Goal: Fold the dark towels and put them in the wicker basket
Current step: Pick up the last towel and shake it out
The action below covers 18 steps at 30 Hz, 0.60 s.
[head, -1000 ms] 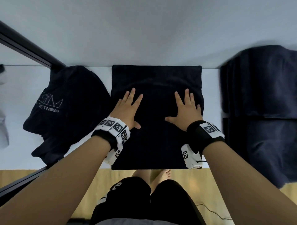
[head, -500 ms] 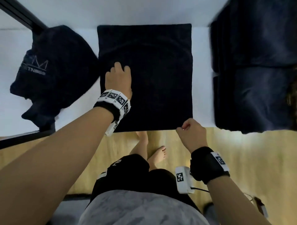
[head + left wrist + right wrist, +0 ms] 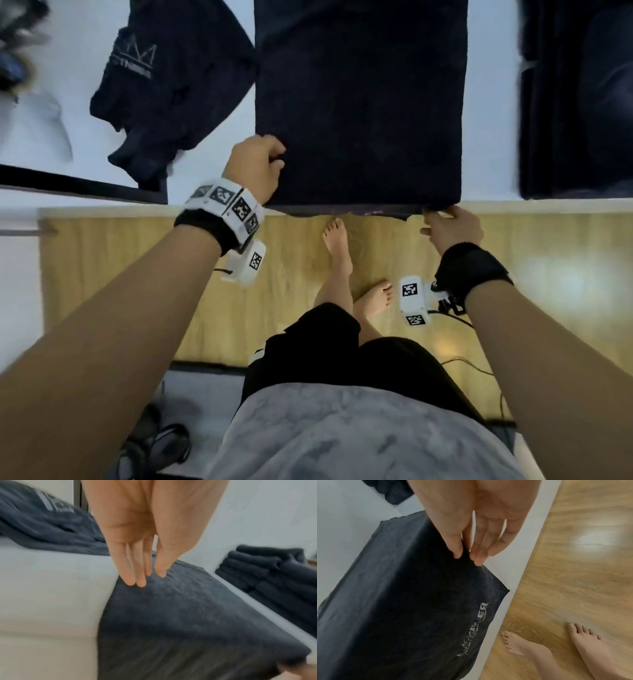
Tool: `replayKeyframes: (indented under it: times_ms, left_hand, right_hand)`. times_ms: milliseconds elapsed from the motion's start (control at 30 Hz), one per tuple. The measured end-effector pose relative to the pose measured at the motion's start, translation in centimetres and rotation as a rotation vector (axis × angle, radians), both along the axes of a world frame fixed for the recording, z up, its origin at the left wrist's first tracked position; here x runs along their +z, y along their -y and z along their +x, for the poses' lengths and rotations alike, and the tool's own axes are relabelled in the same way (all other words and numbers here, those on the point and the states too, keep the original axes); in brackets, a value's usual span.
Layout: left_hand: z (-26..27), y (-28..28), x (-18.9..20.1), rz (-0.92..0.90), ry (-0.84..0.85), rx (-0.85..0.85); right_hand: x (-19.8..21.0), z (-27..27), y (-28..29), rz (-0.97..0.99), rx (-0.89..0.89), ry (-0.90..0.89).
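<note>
A dark folded towel (image 3: 359, 102) lies flat on the white table (image 3: 489, 137), its near edge at the table's rim. My left hand (image 3: 260, 164) is at the towel's left edge near the front; its straight fingertips (image 3: 137, 580) touch the cloth (image 3: 180, 615). My right hand (image 3: 448, 226) pinches the near right corner between thumb and fingers (image 3: 477, 559); a pale logo shows on the towel (image 3: 402, 601) there. No wicker basket is recognisable.
A crumpled dark towel with a printed logo (image 3: 164, 85) lies left of the flat one. A stack of folded dark towels (image 3: 575, 102) sits on the right. A black frame bar (image 3: 68, 185) runs at the left. Below are wooden floor (image 3: 548, 274), bare feet and cables.
My left hand slid from the towel's middle left back to its near left edge. The right hand keeps hold of the near right corner. The head view tilted down toward the floor.
</note>
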<state>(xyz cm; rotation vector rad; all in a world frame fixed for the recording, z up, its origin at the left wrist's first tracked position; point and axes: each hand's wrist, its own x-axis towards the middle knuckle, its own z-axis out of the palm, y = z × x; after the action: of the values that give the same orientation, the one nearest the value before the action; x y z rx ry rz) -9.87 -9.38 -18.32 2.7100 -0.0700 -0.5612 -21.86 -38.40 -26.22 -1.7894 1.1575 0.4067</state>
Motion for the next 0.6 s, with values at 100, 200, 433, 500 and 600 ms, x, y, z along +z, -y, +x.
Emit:
replayKeyframes:
  times_ms: [100, 200, 433, 500, 600]
  left_hand:
    - [-5.3, -3.0, -1.5, 0.143, -0.005, 0.134]
    - [-9.5, -3.9, -5.0, 0.166, -0.225, 0.257]
    - [-7.8, -1.7, -10.8, -0.384, -0.33, 0.884]
    - [-7.2, -1.6, -11.0, -0.435, -0.317, 0.914]
    - [-7.3, -1.2, -10.2, -0.46, -0.321, 0.913]
  right_hand:
    - [-0.4, 0.0, 0.0, 0.02, -0.036, 0.017]
    - [-0.6, 0.1, 0.2, 0.045, -0.012, 0.017]
    - [0.7, 0.0, 0.7, 0.069, 0.117, 0.071]
    - [1.4, -0.2, 0.4, 0.058, 0.18, 0.08]
    - [2.3, -0.6, 0.3, -0.009, 0.249, 0.115]
